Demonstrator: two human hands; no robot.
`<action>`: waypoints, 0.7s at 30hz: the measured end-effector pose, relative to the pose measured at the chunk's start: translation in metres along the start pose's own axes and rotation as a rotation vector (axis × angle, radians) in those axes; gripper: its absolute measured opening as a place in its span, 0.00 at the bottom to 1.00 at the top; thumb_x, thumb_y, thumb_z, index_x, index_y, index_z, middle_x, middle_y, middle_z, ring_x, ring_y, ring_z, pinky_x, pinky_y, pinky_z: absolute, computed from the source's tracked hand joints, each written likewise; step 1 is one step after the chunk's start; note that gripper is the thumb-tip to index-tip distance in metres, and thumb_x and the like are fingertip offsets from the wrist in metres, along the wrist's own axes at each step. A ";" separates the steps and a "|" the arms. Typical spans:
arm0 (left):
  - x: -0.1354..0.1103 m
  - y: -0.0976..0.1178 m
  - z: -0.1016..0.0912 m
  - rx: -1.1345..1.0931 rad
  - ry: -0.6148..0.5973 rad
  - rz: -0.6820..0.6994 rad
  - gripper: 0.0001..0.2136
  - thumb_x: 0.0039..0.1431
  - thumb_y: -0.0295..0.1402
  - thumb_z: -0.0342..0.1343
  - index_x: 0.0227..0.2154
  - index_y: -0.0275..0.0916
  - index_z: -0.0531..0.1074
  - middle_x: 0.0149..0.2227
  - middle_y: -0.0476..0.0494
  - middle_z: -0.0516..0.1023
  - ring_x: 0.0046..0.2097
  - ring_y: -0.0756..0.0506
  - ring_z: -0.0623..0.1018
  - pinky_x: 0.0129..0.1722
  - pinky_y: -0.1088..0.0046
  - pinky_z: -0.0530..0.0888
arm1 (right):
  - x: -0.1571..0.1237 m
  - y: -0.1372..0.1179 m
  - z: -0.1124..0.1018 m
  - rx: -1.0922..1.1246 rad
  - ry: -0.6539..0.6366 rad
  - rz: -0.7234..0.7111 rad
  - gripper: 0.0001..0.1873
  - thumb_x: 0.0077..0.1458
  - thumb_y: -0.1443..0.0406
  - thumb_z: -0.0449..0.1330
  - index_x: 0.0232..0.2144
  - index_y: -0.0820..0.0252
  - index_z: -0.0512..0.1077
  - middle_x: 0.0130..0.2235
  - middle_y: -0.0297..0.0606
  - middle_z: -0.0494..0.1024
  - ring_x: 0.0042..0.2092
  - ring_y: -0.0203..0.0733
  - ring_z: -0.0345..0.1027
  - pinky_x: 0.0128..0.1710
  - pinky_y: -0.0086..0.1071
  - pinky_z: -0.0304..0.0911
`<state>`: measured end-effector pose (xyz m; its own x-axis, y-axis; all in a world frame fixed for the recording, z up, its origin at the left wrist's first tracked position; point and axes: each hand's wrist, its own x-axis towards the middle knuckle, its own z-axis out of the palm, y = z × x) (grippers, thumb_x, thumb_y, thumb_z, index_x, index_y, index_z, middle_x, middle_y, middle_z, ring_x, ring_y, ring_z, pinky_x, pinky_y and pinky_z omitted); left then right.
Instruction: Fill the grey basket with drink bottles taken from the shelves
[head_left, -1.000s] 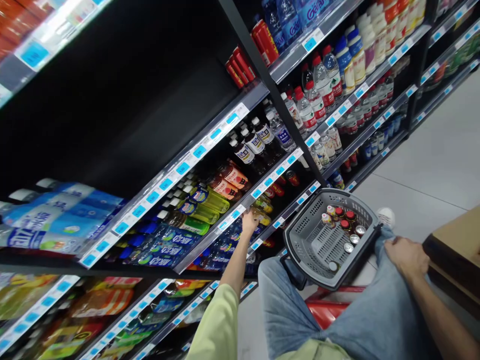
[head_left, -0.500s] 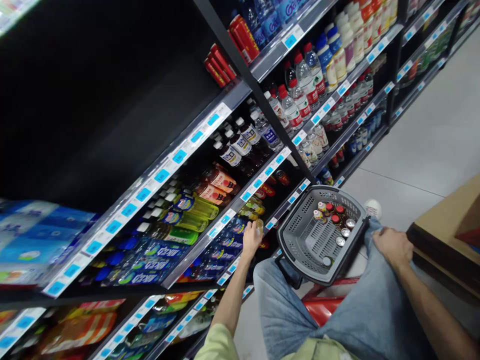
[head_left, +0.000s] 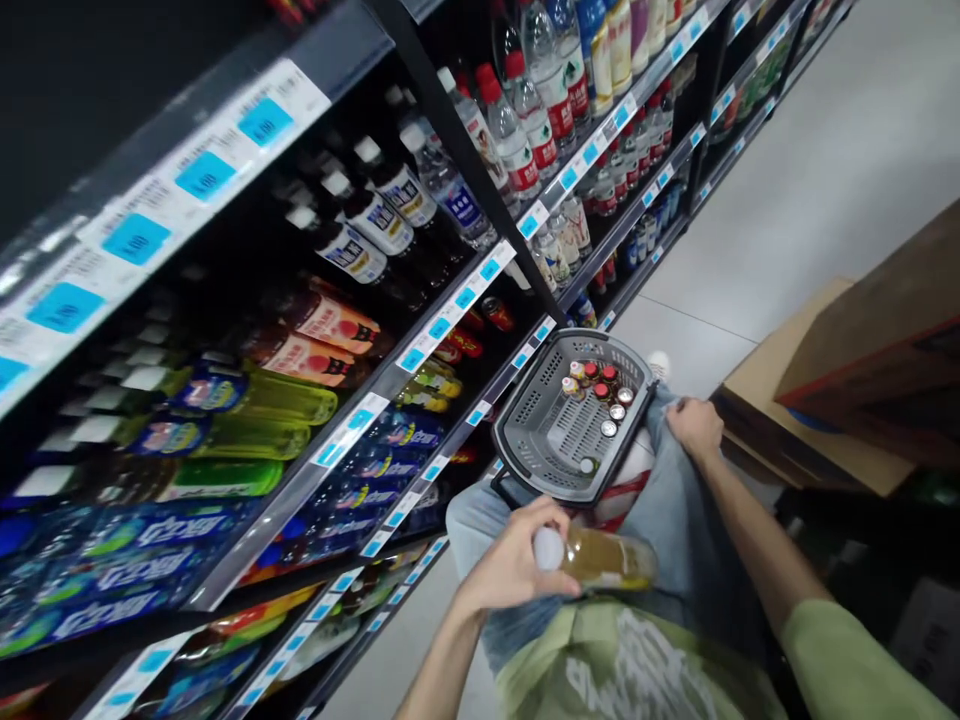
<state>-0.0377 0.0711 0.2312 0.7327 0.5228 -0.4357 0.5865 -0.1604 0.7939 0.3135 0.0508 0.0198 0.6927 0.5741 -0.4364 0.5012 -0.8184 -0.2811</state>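
My left hand (head_left: 517, 560) is closed around the neck of a clear bottle (head_left: 611, 560) of yellowish drink with a white cap. The bottle lies nearly sideways above my lap, its base pointing right and slightly blurred. Just beyond it, a grey shopping basket (head_left: 517, 440) rests between my knees against the shelving. Inside are several small bottles (head_left: 600, 375) with red or pale caps, several cans (head_left: 616, 411) and one white-capped container (head_left: 587, 466). My right hand (head_left: 696, 428) rests on my right knee by the basket's rim, its fingers curled in with nothing seen in them.
Drink shelves (head_left: 450, 320) with price tags run along the left, holding dark bottles (head_left: 367, 225), yellow-green bottles (head_left: 247, 410) and red-capped water bottles (head_left: 517, 140). Cardboard boxes (head_left: 787, 390) are stacked at my right. Grey floor (head_left: 840, 200) stretches along the shelves. Something red (head_left: 622, 495) lies under the basket.
My left hand has drawn back from the lower shelf to my lap, bringing the bottle with it. My view has shifted; my right hand stays on my knee.
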 end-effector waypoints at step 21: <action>0.101 -0.035 0.209 -1.292 -0.338 -0.227 0.38 0.31 0.47 0.81 0.48 0.47 0.73 0.40 0.38 0.84 0.40 0.32 0.86 0.42 0.52 0.81 | 0.003 -0.003 -0.006 -0.003 0.011 0.054 0.25 0.70 0.61 0.54 0.55 0.70 0.83 0.53 0.64 0.83 0.60 0.62 0.77 0.57 0.44 0.71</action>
<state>0.0876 -0.0455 0.0707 0.8218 0.1724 -0.5430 0.1017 0.8934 0.4375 0.3176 0.0555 0.0247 0.7244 0.5294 -0.4417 0.4645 -0.8481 -0.2548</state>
